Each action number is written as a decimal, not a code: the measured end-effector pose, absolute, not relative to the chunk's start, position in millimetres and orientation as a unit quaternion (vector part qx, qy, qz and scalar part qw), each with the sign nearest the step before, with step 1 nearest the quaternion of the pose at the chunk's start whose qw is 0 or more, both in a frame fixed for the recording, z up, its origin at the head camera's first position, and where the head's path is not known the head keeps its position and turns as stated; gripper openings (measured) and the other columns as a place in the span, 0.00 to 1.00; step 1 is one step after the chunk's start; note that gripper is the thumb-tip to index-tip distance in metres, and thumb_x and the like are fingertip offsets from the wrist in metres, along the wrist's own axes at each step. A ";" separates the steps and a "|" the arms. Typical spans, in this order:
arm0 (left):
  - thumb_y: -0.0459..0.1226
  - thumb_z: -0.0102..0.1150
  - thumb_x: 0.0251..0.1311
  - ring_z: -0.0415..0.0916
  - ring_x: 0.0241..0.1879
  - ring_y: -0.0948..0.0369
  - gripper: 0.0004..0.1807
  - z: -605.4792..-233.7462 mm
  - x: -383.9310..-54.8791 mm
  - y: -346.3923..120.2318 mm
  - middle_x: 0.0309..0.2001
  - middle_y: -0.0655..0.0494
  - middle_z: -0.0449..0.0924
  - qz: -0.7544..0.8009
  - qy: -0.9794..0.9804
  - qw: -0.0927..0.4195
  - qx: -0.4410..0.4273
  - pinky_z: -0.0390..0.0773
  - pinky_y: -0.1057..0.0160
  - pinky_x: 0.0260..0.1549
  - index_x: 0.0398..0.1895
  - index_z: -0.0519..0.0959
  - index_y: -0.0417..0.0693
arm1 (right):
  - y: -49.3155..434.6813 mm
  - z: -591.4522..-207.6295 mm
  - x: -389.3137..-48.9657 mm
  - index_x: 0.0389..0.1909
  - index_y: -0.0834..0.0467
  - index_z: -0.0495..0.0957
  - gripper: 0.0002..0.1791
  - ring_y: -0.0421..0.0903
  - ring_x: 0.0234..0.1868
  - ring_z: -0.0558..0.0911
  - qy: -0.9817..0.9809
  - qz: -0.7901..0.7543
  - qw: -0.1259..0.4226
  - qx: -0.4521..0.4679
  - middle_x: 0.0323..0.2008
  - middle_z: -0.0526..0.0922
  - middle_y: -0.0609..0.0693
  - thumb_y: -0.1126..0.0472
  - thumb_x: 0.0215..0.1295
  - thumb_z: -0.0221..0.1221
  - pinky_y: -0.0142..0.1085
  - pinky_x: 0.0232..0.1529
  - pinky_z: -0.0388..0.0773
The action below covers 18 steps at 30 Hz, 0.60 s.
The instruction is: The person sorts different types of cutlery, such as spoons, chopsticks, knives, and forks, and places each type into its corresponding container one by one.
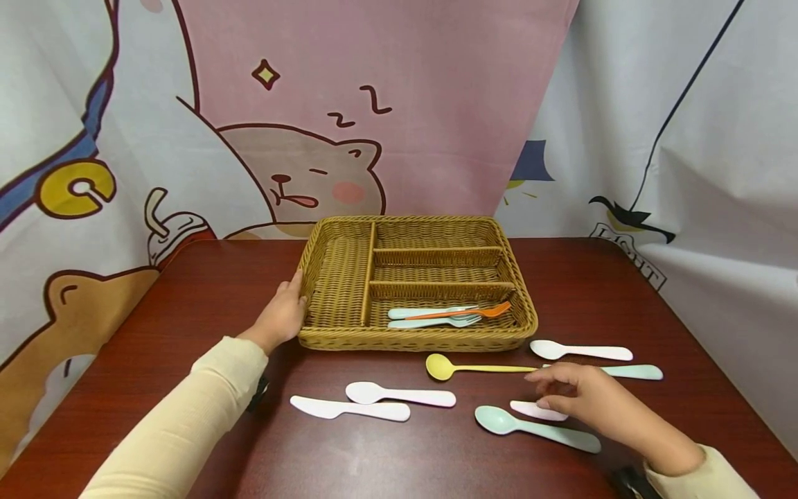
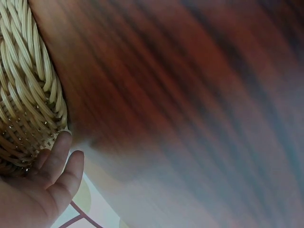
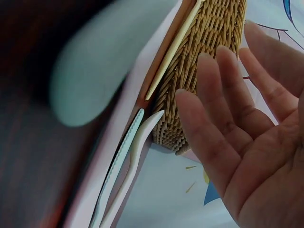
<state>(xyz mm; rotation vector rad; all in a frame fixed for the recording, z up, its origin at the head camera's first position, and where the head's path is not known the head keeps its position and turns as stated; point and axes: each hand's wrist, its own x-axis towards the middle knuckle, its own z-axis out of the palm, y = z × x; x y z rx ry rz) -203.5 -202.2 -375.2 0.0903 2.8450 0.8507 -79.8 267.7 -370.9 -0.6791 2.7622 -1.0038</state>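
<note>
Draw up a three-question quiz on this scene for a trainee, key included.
1. Which hand touches the wicker basket?
2. True or false: the orange fork lies in the basket's front right compartment, as the head view shows it.
3. Where is the yellow spoon? a) inside the basket; b) on the table; c) on top of the orange fork.

Key:
1. The left hand.
2. True.
3. b
</note>
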 end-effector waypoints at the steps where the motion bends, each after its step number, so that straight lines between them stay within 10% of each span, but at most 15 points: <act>1: 0.35 0.30 0.76 0.54 0.68 0.39 0.33 -375.1 -203.3 -202.3 0.70 0.29 0.45 0.285 0.954 0.085 0.030 0.58 0.41 0.64 0.77 0.31 0.41 | 268.4 -371.4 -78.6 0.45 0.64 0.82 0.17 0.28 0.32 0.75 0.915 -0.330 0.069 -0.221 0.30 0.82 0.45 0.63 0.55 0.69 0.30 0.26 0.73; 18: 0.35 0.31 0.76 0.55 0.68 0.39 0.33 -376.7 -203.9 -202.4 0.69 0.29 0.47 0.287 0.954 0.077 0.034 0.58 0.41 0.64 0.77 0.32 0.41 | 282.7 -386.6 -64.0 0.34 0.56 0.84 0.12 0.27 0.31 0.72 0.928 -0.272 0.067 -0.248 0.29 0.79 0.35 0.59 0.48 0.72 0.31 0.28 0.73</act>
